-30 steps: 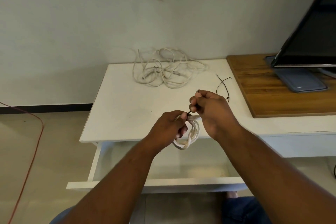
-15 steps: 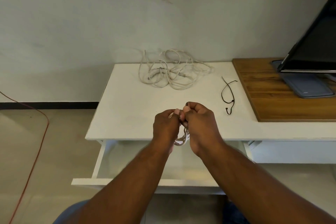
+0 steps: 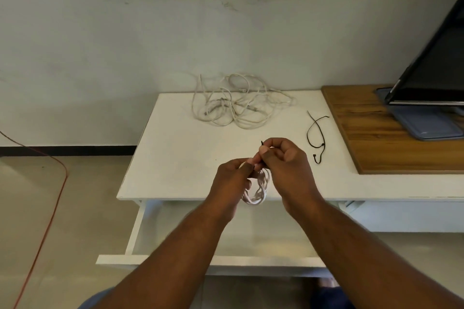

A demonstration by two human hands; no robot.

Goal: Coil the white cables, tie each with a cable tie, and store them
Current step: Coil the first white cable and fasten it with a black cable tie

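A small coiled white cable [image 3: 258, 189] hangs between my hands above the front edge of the white table [image 3: 175, 158]. My left hand [image 3: 232, 183] grips the coil at its top. My right hand [image 3: 286, 165] pinches a black cable tie [image 3: 262, 143] whose tip sticks out above the fingers. A tangle of loose white cables [image 3: 236, 103] lies at the back of the table by the wall. More black cable ties [image 3: 316, 137] lie on the table to the right of my hands.
An open white drawer [image 3: 175, 259] juts out below the table's front edge, under my forearms. A wooden board [image 3: 376, 138] on the right carries a dark monitor [image 3: 434, 68] on a grey base. An orange cord [image 3: 47, 206] runs along the floor at left.
My hands came together, then parted a little, and my right hand has drawn the black tie up and right. The coil hangs lower between them again.
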